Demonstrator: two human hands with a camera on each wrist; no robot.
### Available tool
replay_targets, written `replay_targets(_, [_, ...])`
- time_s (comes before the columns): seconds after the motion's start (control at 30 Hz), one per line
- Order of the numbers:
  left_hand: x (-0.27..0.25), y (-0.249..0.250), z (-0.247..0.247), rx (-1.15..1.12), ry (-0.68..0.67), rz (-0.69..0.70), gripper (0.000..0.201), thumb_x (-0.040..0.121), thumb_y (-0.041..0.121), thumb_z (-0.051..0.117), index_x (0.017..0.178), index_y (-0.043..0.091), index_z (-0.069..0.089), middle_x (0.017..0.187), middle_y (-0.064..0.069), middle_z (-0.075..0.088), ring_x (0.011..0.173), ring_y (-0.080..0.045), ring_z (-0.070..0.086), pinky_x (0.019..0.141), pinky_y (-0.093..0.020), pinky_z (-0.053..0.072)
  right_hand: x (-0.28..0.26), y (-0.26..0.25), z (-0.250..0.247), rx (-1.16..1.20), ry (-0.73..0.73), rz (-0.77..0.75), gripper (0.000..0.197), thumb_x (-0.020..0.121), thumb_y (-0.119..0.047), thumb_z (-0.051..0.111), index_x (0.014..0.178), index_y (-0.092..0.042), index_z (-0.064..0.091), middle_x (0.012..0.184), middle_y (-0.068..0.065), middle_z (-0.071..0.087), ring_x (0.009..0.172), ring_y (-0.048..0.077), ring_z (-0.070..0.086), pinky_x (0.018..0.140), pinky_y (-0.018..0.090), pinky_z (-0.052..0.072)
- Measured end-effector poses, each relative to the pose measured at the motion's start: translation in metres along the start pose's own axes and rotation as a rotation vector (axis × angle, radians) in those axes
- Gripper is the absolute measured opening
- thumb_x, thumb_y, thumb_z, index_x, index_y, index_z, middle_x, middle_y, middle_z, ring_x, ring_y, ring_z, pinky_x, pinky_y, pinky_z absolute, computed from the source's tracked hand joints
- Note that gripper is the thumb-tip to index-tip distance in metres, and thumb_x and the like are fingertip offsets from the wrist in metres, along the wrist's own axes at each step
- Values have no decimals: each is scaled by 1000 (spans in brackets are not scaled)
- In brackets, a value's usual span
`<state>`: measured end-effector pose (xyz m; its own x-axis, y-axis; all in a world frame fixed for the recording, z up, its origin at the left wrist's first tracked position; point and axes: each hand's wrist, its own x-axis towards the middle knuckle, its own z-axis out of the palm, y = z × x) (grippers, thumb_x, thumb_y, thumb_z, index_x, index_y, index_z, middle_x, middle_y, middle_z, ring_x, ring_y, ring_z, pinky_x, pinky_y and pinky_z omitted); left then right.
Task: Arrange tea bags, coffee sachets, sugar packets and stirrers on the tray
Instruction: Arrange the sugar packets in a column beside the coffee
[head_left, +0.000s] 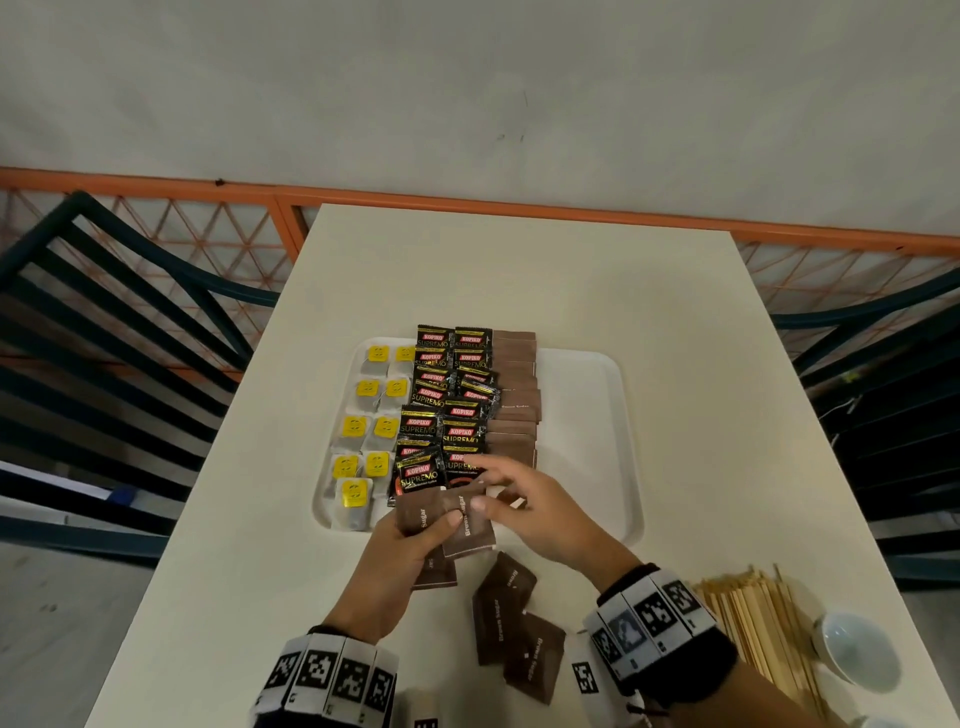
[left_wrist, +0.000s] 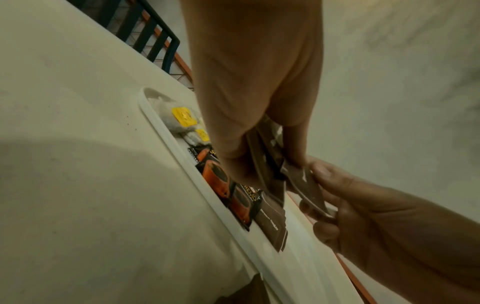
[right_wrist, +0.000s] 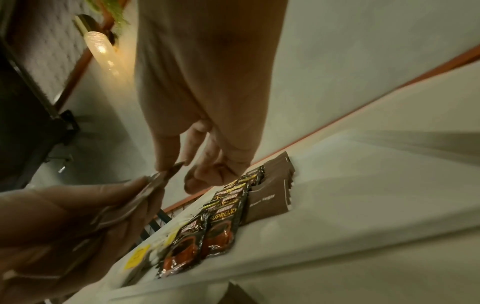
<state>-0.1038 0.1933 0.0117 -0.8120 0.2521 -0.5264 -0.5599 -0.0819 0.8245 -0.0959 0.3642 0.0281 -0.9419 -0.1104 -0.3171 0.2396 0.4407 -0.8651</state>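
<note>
Nearest, loose sugar packets lie on the surface short of the tray. The left hand grips a fanned stack of sugar packets at the tray's near edge; the right hand pinches one off it. Best to peel singly and lay it flush, continuing the brown column beside the coffee sachets, leaving the bare right side for stirrers.
</note>
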Motion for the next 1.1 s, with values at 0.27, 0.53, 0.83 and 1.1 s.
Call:
replay_targets(0.27, [2,-4,-1,74,9,8,20,82,11,65,101,16,67,90,-9,74,77,-15,71,57,-24,53,-10,16,-5,-71,64,13,11,82,-18,68,89,-21,60,83,-11,60,75,1,55,65,10,42])
replay_targets(0.53, [6,-7,-7,-118,-9,-121,25,94,3,39,112,6,57,86,-14,73,73,-22,71,63,-32,57,4,44,-19,188,306,264,8,82,-12,68,87,-12,61,77,2,66,66,12,61,60,21,49])
replay_targets(0.83, [2,-3,-9,-91,-30,-127,32,94,2,40,124,5,49,108,-21,69,85,-31,66,71,-37,57,25,53,-3,50,484,377,17,76,-17,73,77,-16,56,83,0,60,81,16,56,70,21,40])
replay_targets(1.1, [-7,-1,-6,103,-71,-62,18,91,13,53,106,20,62,84,-6,75,78,-16,72,67,-28,52,22,50,2,-12,550,279,20,79,-16,71,84,-11,52,74,-3,54,76,16,54,58,12,37])
